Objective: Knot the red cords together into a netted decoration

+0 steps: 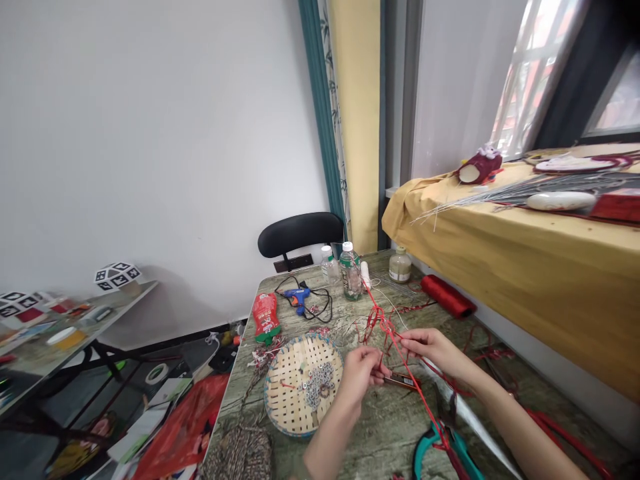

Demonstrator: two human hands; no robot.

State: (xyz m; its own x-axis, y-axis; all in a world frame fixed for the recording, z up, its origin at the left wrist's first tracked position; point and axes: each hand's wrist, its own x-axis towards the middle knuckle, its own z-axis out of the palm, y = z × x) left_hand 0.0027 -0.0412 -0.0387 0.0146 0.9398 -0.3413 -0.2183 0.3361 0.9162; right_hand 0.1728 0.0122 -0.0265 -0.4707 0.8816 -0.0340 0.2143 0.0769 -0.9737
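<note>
A red cord (pixel 420 387) runs taut from beside the plastic bottles down to the table's front, with knotted loops hanging along its upper part. My left hand (pixel 363 375) is on its left side, fingers pinched on a thin red strand. From the right, my right hand (pixel 431 348) pinches another red strand close to the knots. Teal-handled pliers (pixel 423 457) lie below the hands, their jaws partly hidden; the cord's lower end passes over them. Left of my left hand sits a round woven basket (pixel 280 400) holding many small metal nuts.
On the table stand plastic bottles (pixel 351 277) and a jar (pixel 400 267). A blue glue gun (pixel 297 297), red pouch (pixel 266 317), red thread spool (pixel 449 297) and brown yarn (pixel 240 453) lie around. A yellow-draped ledge (pixel 500 260) borders the right; a black chair (pixel 300 233) is behind.
</note>
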